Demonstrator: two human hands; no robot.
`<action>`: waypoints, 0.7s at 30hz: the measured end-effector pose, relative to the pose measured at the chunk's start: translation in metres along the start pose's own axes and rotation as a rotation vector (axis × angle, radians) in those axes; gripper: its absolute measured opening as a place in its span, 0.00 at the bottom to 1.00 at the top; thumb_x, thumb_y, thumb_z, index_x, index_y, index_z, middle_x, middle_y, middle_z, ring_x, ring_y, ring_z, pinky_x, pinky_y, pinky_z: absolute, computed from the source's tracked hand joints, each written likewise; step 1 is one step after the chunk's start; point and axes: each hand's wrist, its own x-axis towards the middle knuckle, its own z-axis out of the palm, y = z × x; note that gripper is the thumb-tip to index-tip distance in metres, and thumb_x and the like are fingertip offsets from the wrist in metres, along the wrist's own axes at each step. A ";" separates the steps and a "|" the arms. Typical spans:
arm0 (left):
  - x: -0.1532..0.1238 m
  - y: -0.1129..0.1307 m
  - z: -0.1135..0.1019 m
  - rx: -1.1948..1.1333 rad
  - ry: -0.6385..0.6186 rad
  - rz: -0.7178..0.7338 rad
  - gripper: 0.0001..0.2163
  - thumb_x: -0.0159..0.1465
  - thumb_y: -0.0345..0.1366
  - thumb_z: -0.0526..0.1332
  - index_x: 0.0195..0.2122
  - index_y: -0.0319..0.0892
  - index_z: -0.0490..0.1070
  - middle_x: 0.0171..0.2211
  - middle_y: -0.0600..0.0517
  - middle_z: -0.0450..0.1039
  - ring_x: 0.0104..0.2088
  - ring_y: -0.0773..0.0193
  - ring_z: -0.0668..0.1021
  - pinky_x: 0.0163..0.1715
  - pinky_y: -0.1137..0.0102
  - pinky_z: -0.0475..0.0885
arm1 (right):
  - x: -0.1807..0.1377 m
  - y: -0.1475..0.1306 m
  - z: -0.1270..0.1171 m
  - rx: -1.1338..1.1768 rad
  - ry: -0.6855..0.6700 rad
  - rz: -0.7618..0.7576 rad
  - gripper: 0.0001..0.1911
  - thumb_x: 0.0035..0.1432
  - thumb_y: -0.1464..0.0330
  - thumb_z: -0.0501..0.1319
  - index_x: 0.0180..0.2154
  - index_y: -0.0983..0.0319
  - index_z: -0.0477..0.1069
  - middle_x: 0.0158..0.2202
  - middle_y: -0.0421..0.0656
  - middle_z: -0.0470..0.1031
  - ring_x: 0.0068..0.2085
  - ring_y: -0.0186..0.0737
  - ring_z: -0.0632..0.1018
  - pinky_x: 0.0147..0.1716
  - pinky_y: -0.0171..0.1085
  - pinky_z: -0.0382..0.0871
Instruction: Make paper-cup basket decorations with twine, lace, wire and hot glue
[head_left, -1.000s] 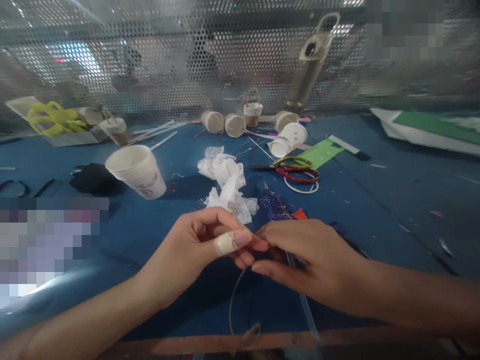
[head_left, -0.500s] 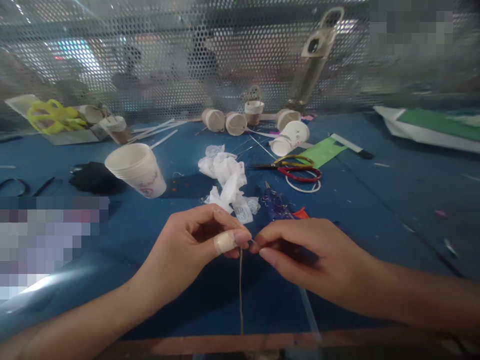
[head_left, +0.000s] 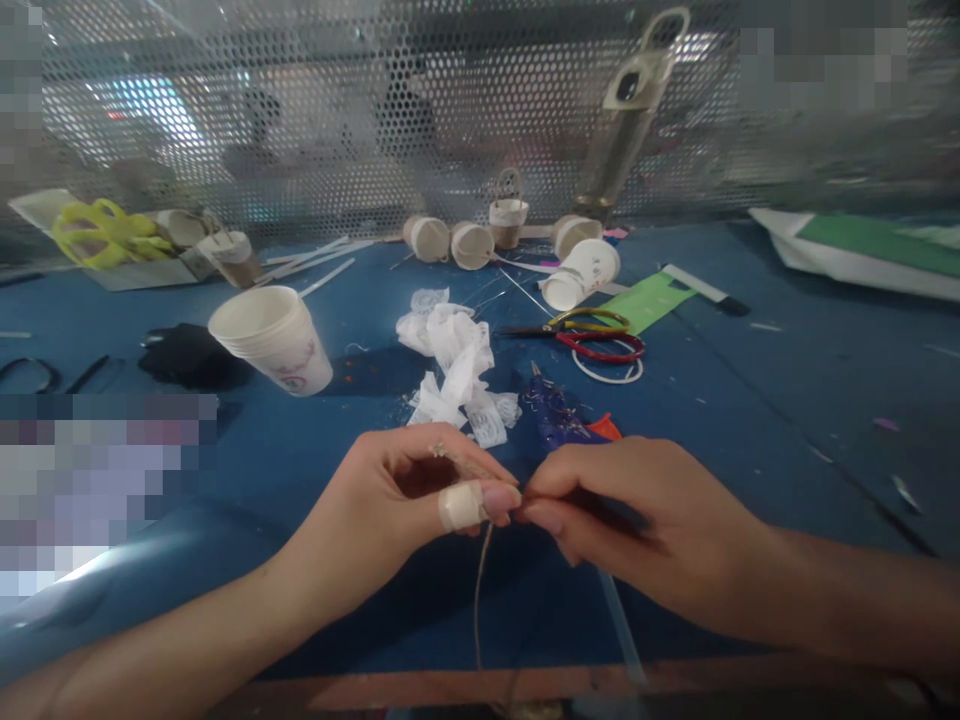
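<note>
My left hand [head_left: 420, 510], its thumb wrapped in a bandage [head_left: 460, 507], pinches a thin brown twine [head_left: 481, 590] between thumb and forefinger. The twine hangs down past the table's front edge. Fingertip to fingertip with it, my right hand [head_left: 630, 510] is also closed in a pinch, where the twine is mostly hidden. Just beyond the hands lie crumpled pieces of white lace [head_left: 457, 340] and a blue glue gun [head_left: 553, 405] with an orange trigger. Scissors [head_left: 577, 332] with yellow and red handles rest behind the glue gun.
A stack of paper cups [head_left: 274, 340] stands left, near a black bundle [head_left: 195, 356]. Several small twine-wrapped cups [head_left: 472, 246] sit along the perforated metal screen [head_left: 337, 130]. A tall bottle [head_left: 619, 130] stands there too. Green paper [head_left: 645, 303] lies right of centre; a yellow tape dispenser-like object [head_left: 109, 235] lies far left.
Both hands have shifted slightly right and down, and their fingertips have come closer together. The hanging twine now curves where it was straight.
</note>
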 end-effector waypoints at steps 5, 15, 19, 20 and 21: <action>-0.002 -0.002 -0.002 -0.024 -0.035 0.006 0.03 0.60 0.30 0.72 0.31 0.46 0.84 0.26 0.57 0.81 0.27 0.74 0.78 0.30 0.83 0.74 | -0.001 -0.001 -0.001 -0.004 0.019 -0.039 0.08 0.64 0.73 0.61 0.30 0.62 0.72 0.20 0.32 0.71 0.20 0.25 0.68 0.20 0.26 0.59; -0.005 -0.005 -0.001 0.009 0.055 0.083 0.02 0.59 0.33 0.74 0.31 0.48 0.85 0.28 0.53 0.83 0.30 0.67 0.81 0.26 0.79 0.74 | -0.001 -0.001 -0.003 -0.014 0.025 -0.033 0.09 0.65 0.71 0.60 0.30 0.61 0.71 0.21 0.34 0.73 0.20 0.27 0.67 0.21 0.27 0.60; -0.006 -0.007 -0.002 0.004 0.060 0.092 0.02 0.61 0.34 0.73 0.32 0.50 0.85 0.29 0.54 0.83 0.30 0.69 0.80 0.26 0.81 0.74 | -0.001 0.000 -0.004 0.014 0.010 -0.003 0.09 0.66 0.70 0.61 0.31 0.61 0.72 0.22 0.35 0.74 0.21 0.27 0.69 0.20 0.27 0.61; -0.006 -0.007 -0.002 -0.004 0.052 0.088 0.03 0.61 0.34 0.72 0.32 0.51 0.85 0.29 0.55 0.83 0.30 0.70 0.80 0.26 0.82 0.73 | -0.001 0.000 -0.003 0.023 0.007 0.010 0.09 0.66 0.69 0.61 0.31 0.61 0.73 0.22 0.35 0.74 0.21 0.27 0.68 0.20 0.27 0.61; -0.006 -0.007 -0.002 -0.013 0.043 0.086 0.04 0.61 0.33 0.72 0.33 0.51 0.85 0.29 0.56 0.83 0.30 0.72 0.80 0.26 0.84 0.73 | -0.001 0.000 -0.003 0.034 0.004 0.021 0.08 0.66 0.69 0.61 0.32 0.61 0.73 0.22 0.35 0.74 0.21 0.27 0.68 0.20 0.27 0.61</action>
